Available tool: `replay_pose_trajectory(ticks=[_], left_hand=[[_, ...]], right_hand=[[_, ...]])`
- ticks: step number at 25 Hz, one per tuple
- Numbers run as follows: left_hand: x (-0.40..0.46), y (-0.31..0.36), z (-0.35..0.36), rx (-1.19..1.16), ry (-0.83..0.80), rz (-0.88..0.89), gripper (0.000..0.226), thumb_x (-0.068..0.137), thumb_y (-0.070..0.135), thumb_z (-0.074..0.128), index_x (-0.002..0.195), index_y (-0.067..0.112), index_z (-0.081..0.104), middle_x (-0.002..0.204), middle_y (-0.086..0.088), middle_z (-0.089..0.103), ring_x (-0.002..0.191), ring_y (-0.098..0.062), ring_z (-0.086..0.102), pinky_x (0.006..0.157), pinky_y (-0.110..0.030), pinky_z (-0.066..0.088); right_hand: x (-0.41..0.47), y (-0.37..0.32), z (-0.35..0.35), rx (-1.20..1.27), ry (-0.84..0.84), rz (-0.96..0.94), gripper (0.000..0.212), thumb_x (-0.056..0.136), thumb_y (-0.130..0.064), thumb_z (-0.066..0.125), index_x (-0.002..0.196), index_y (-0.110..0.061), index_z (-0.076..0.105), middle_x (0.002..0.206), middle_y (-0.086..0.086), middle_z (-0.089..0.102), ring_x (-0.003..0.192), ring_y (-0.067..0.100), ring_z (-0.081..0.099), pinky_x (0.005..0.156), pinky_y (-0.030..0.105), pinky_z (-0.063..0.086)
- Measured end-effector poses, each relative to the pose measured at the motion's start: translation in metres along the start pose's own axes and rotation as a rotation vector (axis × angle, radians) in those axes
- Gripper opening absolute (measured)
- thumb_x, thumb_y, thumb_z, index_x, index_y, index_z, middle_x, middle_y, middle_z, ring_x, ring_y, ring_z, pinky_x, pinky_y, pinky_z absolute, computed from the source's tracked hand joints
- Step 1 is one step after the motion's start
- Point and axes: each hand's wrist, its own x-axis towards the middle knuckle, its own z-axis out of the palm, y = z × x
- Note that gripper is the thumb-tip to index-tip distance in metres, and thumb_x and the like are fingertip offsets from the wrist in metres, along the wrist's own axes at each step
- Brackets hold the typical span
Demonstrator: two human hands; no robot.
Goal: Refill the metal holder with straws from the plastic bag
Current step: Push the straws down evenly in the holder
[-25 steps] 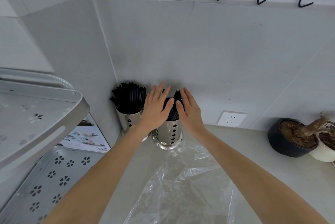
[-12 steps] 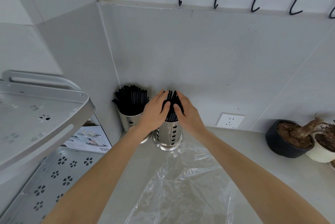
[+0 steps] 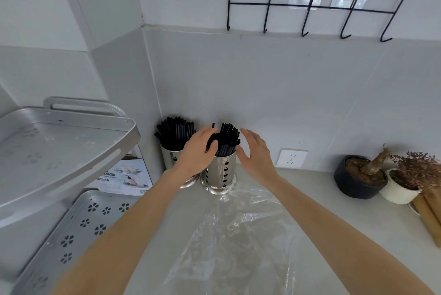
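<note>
A perforated metal holder [image 3: 220,170] stands on the counter by the back wall, filled with black straws [image 3: 228,137] that fan out of its top. My left hand [image 3: 196,151] curls round the left side of the bunch, thumb in front and fingers over the tops. My right hand [image 3: 256,151] hovers just right of the straws with its fingers spread and nothing in it. A clear plastic bag [image 3: 238,235] lies crumpled and flat on the counter in front of the holder, between my forearms. No straws show inside it.
A second holder of black straws [image 3: 175,132] stands in the corner, to the left of the first. At the left is a metal rack [image 3: 59,146] with a perforated tray [image 3: 78,223] and a box [image 3: 124,177]. A wall socket [image 3: 291,158], black pot [image 3: 353,182] and white pot [image 3: 396,193] lie right.
Both hands were cupped round the straw tops; my right hand has now come off to the right and spread, while my left stays on the bunch. The camera has tilted up.
</note>
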Motion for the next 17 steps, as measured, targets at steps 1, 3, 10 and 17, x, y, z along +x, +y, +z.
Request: replay_pose_trajectory(ticks=[1,3,10,17], left_hand=[[-0.008,0.002,-0.001,-0.016,0.012,0.014,0.041,0.093,0.02,0.038,0.131,0.006,0.043,0.141,-0.012,0.042,0.124,-0.027,0.043,0.103,-0.023,0.027],[-0.025,0.006,0.0,-0.043,0.031,0.033,0.036,0.093,0.014,0.041,0.126,0.005,0.047,0.132,-0.012,0.049,0.098,-0.024,0.052,0.091,-0.019,0.031],[-0.077,-0.008,0.038,-0.045,-0.147,-0.117,0.036,0.092,0.012,0.042,0.127,0.005,0.046,0.13,-0.015,0.049,0.117,-0.03,0.048,0.101,-0.034,0.035],[-0.124,-0.031,0.084,0.055,-0.428,-0.362,0.053,0.094,0.022,0.039,0.14,0.005,0.022,0.149,-0.016,0.024,0.136,-0.031,0.029,0.113,-0.035,0.024]], right_hand=[[-0.008,0.0,-0.002,0.01,-0.004,0.016,0.051,0.093,-0.023,0.044,0.142,-0.018,0.031,0.148,0.006,0.034,0.137,0.022,0.028,0.112,0.037,0.023],[-0.026,0.004,-0.003,0.033,-0.018,0.061,0.05,0.093,-0.021,0.043,0.142,-0.016,0.031,0.146,0.007,0.035,0.135,0.023,0.03,0.111,0.035,0.024],[-0.1,0.043,0.005,0.084,-0.035,0.291,0.047,0.094,-0.019,0.042,0.14,-0.014,0.034,0.142,0.009,0.038,0.133,0.024,0.035,0.11,0.035,0.027],[-0.163,0.089,0.009,-0.044,-0.013,0.559,0.057,0.091,-0.021,0.049,0.143,-0.012,0.027,0.146,0.014,0.027,0.135,0.03,0.027,0.11,0.04,0.027]])
